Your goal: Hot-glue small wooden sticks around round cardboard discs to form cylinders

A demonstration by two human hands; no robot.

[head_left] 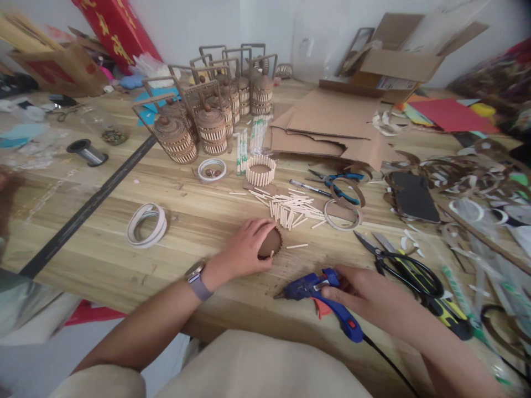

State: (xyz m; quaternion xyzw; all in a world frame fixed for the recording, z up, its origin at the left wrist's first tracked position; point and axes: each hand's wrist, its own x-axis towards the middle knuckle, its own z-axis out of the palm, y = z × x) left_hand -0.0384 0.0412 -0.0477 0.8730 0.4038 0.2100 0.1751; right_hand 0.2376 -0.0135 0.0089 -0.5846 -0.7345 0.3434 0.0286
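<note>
The flat round cardboard disc (269, 242) with a scalloped edge is dark brown. The plastic glue gun (327, 301) is deep blue with a red-orange trigger and a black cord. The long wooden tabletop (199, 221) is pale yellow-tan with streaky grain. The heap of short wooden sticks (290, 210) is cream. The metal scissors (404, 265) have black handles. The sheet of paper (452, 115) is red.

Bare tabletop (103, 260) left, stick pile (292, 210) ahead, scissors (398, 260) right

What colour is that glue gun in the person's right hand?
Blue, with a red-orange trigger and a black cord; the glue gun shows clearly in the head view, held by the right hand.
</note>
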